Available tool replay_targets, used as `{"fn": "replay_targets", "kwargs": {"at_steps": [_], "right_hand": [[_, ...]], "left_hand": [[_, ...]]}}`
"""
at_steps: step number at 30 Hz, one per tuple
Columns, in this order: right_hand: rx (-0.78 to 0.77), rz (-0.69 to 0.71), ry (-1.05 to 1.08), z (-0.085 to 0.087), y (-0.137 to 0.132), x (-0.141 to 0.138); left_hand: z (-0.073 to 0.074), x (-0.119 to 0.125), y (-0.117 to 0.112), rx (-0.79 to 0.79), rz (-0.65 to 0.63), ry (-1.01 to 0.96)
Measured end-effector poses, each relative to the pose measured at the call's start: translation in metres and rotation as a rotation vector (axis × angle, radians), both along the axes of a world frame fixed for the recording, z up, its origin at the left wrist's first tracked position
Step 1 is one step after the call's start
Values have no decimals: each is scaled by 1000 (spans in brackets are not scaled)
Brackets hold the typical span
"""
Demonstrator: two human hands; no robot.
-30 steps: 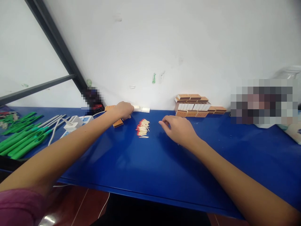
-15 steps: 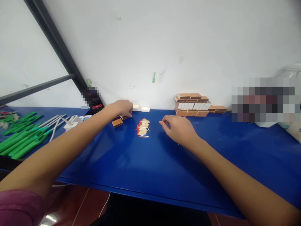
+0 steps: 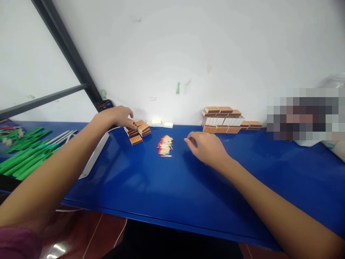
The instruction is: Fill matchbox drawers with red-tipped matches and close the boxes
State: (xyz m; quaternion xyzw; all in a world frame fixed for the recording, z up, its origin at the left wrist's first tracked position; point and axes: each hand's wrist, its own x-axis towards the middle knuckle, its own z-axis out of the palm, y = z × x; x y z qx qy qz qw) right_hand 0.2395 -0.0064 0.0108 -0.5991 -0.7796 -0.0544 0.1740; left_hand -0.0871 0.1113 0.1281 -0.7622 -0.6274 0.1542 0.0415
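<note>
At the back left of the blue table, my left hand (image 3: 121,117) is over a pile of orange-brown matchboxes (image 3: 136,139). Its thumb and a finger close around the edges of an upper matchbox (image 3: 131,122), which is partly covered by the hand. A second small stack of matchboxes (image 3: 143,128) lies just right of the fingertips. My right hand (image 3: 206,145) hovers low over the table, its thumb and forefinger curled together, with nothing visible in them. Between the hands, loose red-tipped matches (image 3: 165,145) lie heaped, heads to the left.
Two white box pieces (image 3: 168,125) lie by the wall. A wall of stacked matchboxes (image 3: 222,120) stands at the back right. A phone (image 3: 104,105) leans at the back left. Green-handled tools (image 3: 32,162) and a long white strip (image 3: 94,154) lie left.
My left hand has moved left from the right-hand matchboxes to the left pile, uncovering the stack beside it. My right hand keeps its place and pose.
</note>
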Motion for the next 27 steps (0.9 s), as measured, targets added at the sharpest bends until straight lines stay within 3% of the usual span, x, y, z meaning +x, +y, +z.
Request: {"fn": "replay_targets", "kwargs": {"at_steps": [5, 17, 23, 27], "right_hand": [[-4, 2, -6, 0, 1, 0], [-8, -5, -3, 2, -1, 0], [0, -6, -6, 1, 0, 0], [-6, -2, -5, 0, 1, 0]], "left_hand": [[-7, -1, 0, -13, -38, -21], [-1, -34, 20, -116, 24, -124], [-2, -56, -32, 59, 43, -89], [-18, -63, -67, -95, 124, -85]]}}
